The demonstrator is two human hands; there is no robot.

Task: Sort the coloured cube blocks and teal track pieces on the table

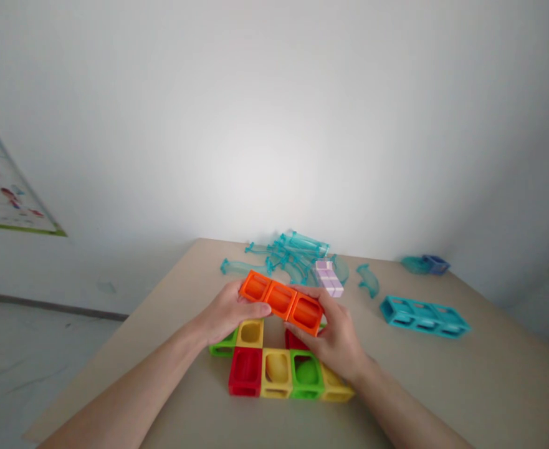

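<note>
An orange row of three hollow toy blocks is held tilted above the table, its right end lower. My left hand grips its left end, thumb across the front. My right hand grips the other end between thumb and fingers. Below lies an assembly of open-sided cube blocks: a red cube, a yellow cube and a green cube in the front row, with another yellow cube behind. My right hand hides part of the assembly's right side.
Clear teal track pieces lie piled near the wall, beside a lilac block piece. A curved teal piece lies apart. Further right are a teal three-block row and a dark blue block. The table meets the wall behind.
</note>
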